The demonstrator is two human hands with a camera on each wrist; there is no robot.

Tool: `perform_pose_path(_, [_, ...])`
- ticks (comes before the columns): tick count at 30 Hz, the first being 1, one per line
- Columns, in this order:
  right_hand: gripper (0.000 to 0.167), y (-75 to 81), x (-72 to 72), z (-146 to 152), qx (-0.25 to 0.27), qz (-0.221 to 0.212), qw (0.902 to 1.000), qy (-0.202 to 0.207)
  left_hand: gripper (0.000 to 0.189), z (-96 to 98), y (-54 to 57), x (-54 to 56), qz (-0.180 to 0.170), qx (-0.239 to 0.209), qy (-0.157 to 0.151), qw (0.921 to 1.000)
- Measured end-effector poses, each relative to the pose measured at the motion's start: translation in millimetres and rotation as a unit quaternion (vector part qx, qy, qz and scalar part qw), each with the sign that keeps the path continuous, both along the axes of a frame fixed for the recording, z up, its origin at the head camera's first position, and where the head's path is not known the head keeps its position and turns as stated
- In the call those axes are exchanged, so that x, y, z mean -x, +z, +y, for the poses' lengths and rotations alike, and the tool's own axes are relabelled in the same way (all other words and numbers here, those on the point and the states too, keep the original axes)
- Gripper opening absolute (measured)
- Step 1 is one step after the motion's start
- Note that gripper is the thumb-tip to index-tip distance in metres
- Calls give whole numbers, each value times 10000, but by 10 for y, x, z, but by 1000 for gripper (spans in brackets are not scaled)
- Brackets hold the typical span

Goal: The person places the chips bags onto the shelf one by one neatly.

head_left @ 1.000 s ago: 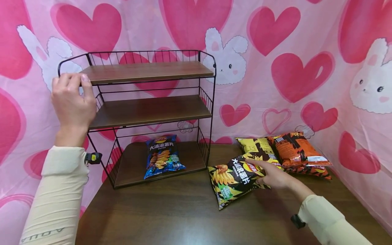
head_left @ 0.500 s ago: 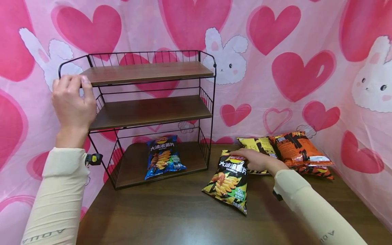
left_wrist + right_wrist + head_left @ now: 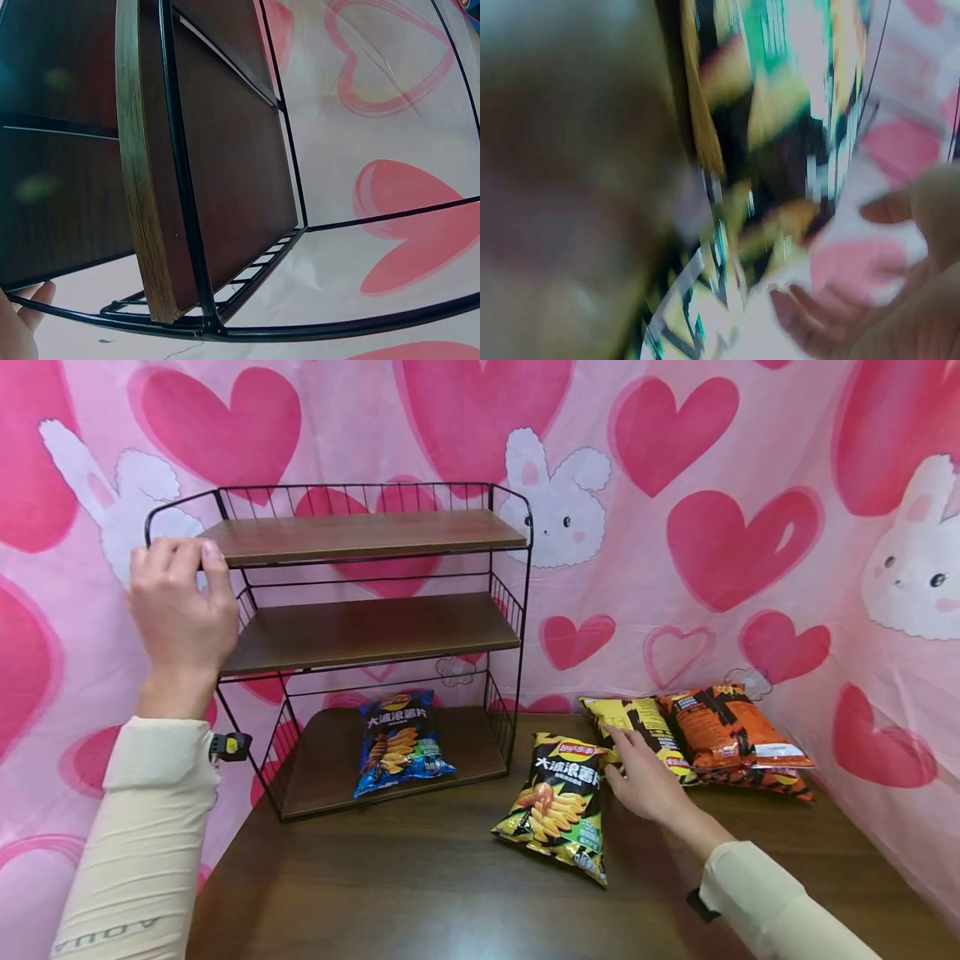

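Observation:
At the upper left corner of a black wire shelf rack (image 3: 375,560) with brown boards, my left hand (image 3: 182,606) grips the frame. In the left wrist view only a bit of that hand (image 3: 22,322) shows, at the wire frame. A black and yellow bag of potato chips (image 3: 553,810) lies face up on the table, its top pointing away from me. Right beside its upper right edge is my right hand (image 3: 648,777), fingers extended and holding nothing. The right wrist view has the same hand (image 3: 885,300) with fingers spread, apart from the blurred bag (image 3: 780,135).
A blue chip bag (image 3: 401,743) lies on the rack's bottom board. Farther back on the brown table (image 3: 420,877) lie a yellow chip bag (image 3: 637,727) and an orange one (image 3: 735,727), the latter over another bag (image 3: 772,779). Pink heart-print cloth (image 3: 705,552) hangs behind.
The black and yellow chip bag has turned so its top points away. My right hand has let it go and drawn back slightly right. The left hand stays on the rack.

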State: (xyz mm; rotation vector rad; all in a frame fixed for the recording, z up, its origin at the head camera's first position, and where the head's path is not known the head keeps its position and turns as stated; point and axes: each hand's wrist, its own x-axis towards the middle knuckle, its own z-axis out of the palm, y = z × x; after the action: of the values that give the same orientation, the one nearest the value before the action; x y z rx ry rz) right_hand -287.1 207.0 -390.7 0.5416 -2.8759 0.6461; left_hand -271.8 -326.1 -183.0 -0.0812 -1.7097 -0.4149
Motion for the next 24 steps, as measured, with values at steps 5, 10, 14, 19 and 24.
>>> perform_pose_path(5, [101, -135, -184, -145, 1247, -1997, 9699, -619, 47, -16, 36, -32, 75, -50, 56, 9999])
perform_pose_path(10, [105, -290, -181, -225, 2452, -3168, 9112, -964, 48, -19, 7, -26, -69, -48, -12, 10000])
perform_pose_path(14, [82, -378, -146, -293, 2740, -3072, 9048, -1089, 48, -28, -22, -9, -168, -36, -8, 9999])
perform_pose_path(19, [99, -422, -87, -341, 2635, -2835, 9181, -852, 47, -49, -32, -9, -79, 124, -103, 9998])
perform_pose_path(24, [98, -418, -10, -308, 2246, -2574, 9391, -360, 47, -25, -5, -14, -3, 69, -160, 9998])
